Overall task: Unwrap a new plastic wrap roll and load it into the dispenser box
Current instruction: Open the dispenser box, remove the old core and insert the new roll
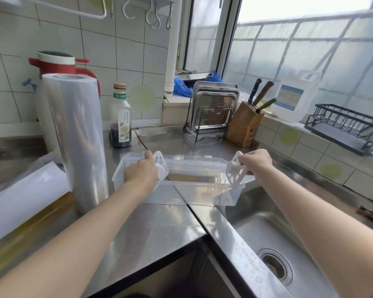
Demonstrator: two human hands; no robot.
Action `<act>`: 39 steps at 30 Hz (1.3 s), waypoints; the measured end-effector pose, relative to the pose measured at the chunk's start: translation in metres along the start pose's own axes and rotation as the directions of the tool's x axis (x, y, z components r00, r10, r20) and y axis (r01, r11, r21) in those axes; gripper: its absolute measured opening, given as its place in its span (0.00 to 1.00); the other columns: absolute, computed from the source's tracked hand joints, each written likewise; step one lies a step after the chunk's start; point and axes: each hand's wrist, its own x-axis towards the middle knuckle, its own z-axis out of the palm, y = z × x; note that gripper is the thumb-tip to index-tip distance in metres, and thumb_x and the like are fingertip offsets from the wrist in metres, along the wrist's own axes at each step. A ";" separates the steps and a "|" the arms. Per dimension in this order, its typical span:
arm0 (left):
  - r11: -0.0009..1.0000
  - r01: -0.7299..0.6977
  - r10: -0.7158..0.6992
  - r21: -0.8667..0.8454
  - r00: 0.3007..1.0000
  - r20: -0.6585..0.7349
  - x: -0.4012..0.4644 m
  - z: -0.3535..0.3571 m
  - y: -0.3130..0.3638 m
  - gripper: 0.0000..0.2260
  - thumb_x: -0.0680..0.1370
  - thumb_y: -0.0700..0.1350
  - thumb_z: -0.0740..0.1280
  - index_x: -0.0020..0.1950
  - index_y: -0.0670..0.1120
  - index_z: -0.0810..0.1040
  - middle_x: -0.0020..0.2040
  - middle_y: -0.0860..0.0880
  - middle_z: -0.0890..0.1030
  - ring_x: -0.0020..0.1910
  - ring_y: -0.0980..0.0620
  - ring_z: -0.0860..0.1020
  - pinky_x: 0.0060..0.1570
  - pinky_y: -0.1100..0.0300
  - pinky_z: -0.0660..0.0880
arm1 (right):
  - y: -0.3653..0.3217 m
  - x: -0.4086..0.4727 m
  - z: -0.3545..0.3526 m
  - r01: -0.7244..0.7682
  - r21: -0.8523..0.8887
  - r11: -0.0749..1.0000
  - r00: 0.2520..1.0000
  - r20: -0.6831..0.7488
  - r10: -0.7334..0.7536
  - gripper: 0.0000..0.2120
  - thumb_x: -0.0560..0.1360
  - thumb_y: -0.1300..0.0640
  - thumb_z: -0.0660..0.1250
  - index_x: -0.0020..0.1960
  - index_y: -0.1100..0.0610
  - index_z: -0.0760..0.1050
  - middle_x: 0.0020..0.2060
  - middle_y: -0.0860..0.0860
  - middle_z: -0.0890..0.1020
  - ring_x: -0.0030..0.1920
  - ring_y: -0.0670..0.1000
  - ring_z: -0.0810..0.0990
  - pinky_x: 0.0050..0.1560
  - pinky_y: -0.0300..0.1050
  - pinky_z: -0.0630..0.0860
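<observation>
Fingertips of left hand (141, 171) hidden behind white end holder (160, 166) of dispenser box (194, 166). Second roll (24, 196) cut off by left edge. Red thermos (56, 63) mostly hidden behind upright plastic wrap roll (78, 134). Dish rack (347, 127) cut at right edge. Bottle (121, 117) label too small to read.

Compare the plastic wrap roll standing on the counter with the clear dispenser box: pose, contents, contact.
The plastic wrap roll stands upright on end; the dispenser box lies lengthwise across the counter, one end over the sink edge. The roll is a full, solid cylinder; the box is open with no roll inside. No hand touches the roll, while the left hand and right hand grip the white end holders at the box. Both look translucent.
</observation>
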 end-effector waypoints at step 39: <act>0.926 -0.375 0.258 -0.037 0.702 -0.664 -0.034 -0.221 -0.068 0.12 0.74 0.34 0.66 0.54 0.43 0.84 0.57 0.44 0.83 0.61 0.45 0.77 0.67 0.52 0.62 | -0.171 -0.114 0.018 -0.164 0.403 0.900 0.850 0.521 -0.078 0.07 0.73 0.62 0.69 0.49 0.63 0.75 0.48 0.59 0.80 0.40 0.53 0.79 0.36 0.44 0.76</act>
